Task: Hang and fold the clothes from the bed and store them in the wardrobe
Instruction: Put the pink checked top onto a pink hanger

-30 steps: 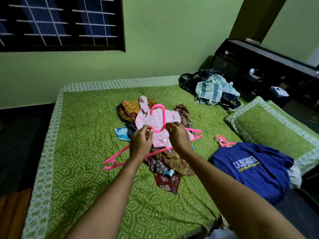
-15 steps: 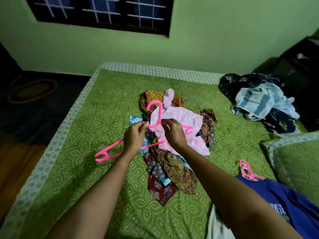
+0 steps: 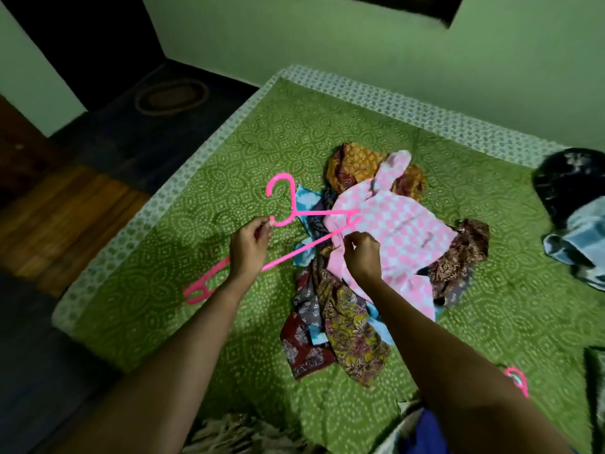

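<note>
A pink plastic hanger (image 3: 288, 217) is held above the green bedspread (image 3: 203, 224), its right tip at the edge of a pink-and-white checked garment (image 3: 402, 231). My left hand (image 3: 249, 249) grips the hanger at the base of its hook. My right hand (image 3: 361, 255) pinches the near left edge of the checked garment beside the hanger's tip. The garment lies on top of a heap of patterned clothes (image 3: 340, 326) in the middle of the bed.
A second pink hanger (image 3: 517, 380) pokes out at the lower right by a blue garment (image 3: 425, 434). A dark and light-blue striped clothes pile (image 3: 576, 221) sits at the right edge. The bed's left edge drops to a wooden floor (image 3: 65, 211).
The hanger has moved left off the checked garment, with my left hand shifting left along with it. My right hand now pinches the garment's edge. The view swung left and down.
</note>
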Demonstrator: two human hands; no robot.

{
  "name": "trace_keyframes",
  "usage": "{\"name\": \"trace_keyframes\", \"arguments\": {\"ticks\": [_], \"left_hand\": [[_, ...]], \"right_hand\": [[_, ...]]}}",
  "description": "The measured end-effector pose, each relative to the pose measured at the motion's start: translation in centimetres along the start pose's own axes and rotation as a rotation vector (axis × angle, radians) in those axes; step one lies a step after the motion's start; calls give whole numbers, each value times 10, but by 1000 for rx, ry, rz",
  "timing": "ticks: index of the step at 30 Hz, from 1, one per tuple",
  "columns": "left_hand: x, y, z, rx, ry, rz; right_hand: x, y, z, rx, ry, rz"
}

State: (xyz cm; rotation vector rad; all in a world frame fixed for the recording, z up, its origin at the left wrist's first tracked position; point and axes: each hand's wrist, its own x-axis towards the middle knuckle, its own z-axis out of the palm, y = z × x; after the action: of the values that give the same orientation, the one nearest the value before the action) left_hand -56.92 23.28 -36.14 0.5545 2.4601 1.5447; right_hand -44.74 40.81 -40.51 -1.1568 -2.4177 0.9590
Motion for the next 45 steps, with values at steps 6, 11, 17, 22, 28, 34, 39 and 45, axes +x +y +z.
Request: {"name": "trace_keyframes", "arguments": {"ticks": [6,11,17,22,28,34,39,45], "left_hand": [[27,-25,24,16,18,-24],[48,-44,41,25,8,-55],[66,-65,48,8,-5,-127],[76,-83,49,28,-4,-139],[81,-88,51,39,-21,-130],[82,-80,51,5,-24,-138],[82,-56,47,-25,-16,-90],[73,-31,32,-73,-19,-26]], "right_hand": [[29,42,33,-94,-166,113],[45,59,53,-185,-288,155],[54,71,83,-440,-459,46],[60,83,97,-751,-624,-27],[58,101,100,-900,-647,-66],[57,97,79,-583,-454,8],[61,81,58,-273,-236,85],[54,32,26,41,-73,182]]}}
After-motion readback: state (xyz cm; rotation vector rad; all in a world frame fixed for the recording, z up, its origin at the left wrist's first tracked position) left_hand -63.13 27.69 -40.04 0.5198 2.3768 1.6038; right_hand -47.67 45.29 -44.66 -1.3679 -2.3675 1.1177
